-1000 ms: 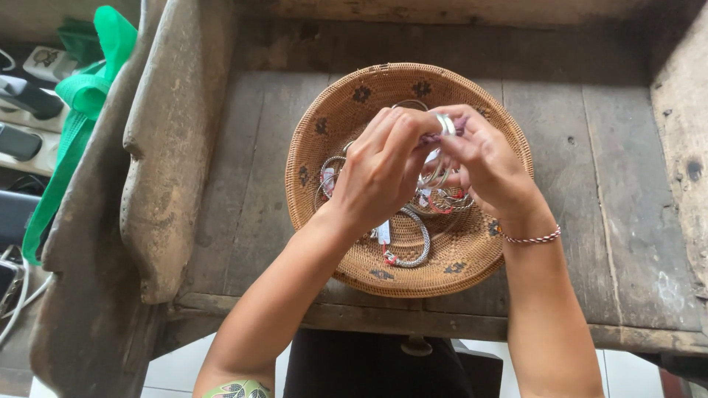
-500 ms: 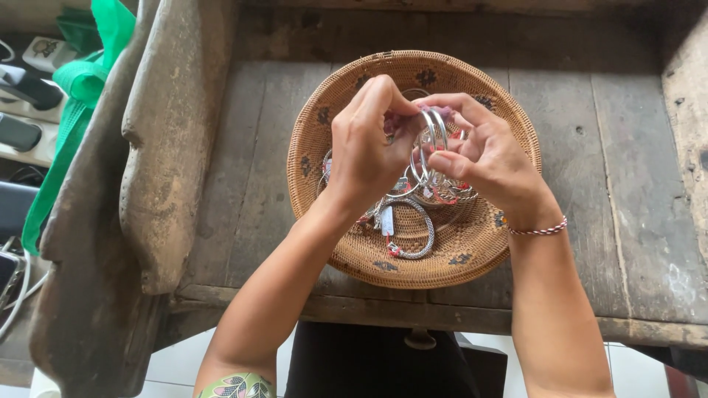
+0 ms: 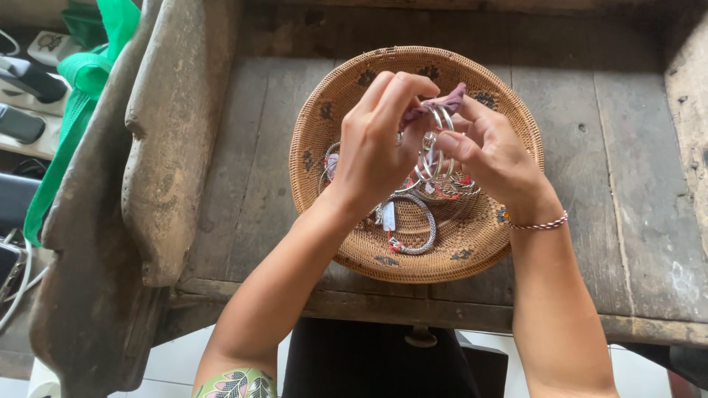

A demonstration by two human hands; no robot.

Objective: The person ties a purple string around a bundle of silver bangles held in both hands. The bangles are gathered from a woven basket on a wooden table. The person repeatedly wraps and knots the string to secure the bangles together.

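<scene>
Silver bangles [image 3: 430, 158], perhaps cloth-tied, held above basket [image 3: 346, 96].

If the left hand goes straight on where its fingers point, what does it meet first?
Probably the pinkish cloth and silver bangles pinched between the left hand and right hand; depth is unclear.

A weathered grey wooden bench seat [image 3: 605, 184] fills most of the view — its planks cracked and stained, a front edge running along the bottom. At the left rises a carved, worn wooden armrest [image 3: 158, 155], thick and rounded. Beyond it hangs a bright green fabric strap [image 3: 74, 96], draped downward. Farther left lie dark gadgets [image 3: 26, 81] and a white cable [image 3: 18, 284] — details unclear. Pale floor tiles [image 3: 184, 354] show below.
</scene>
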